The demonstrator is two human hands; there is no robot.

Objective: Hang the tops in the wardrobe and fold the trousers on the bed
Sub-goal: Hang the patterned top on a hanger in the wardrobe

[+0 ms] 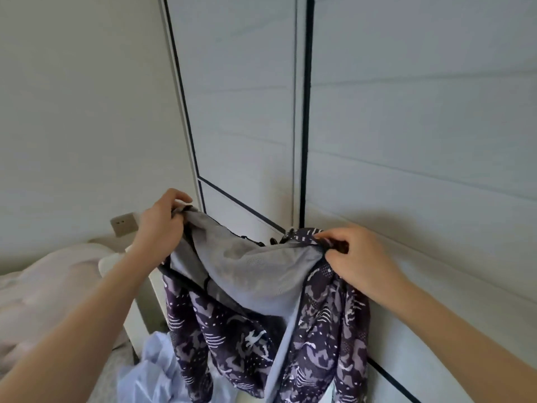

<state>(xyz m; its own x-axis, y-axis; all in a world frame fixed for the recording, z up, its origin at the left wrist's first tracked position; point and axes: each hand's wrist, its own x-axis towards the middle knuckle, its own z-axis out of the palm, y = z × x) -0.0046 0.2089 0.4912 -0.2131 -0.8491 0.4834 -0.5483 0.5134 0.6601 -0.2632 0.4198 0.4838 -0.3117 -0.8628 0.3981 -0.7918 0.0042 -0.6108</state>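
Note:
A dark purple patterned jacket (319,338) with a pale grey lining (252,269) hangs spread between my two hands in front of the wardrobe doors (238,112). My left hand (162,225) pinches its upper left edge with curled fingers. My right hand (354,257) grips the upper right edge near the collar. The garment's body and sleeves droop below. No hanger shows.
The wardrobe's white doors with dark trim fill the background and look closed. A bed with a pinkish cover (35,301) lies at the left. A light blue garment (151,370) lies below the jacket. A wall socket (125,223) sits behind my left hand.

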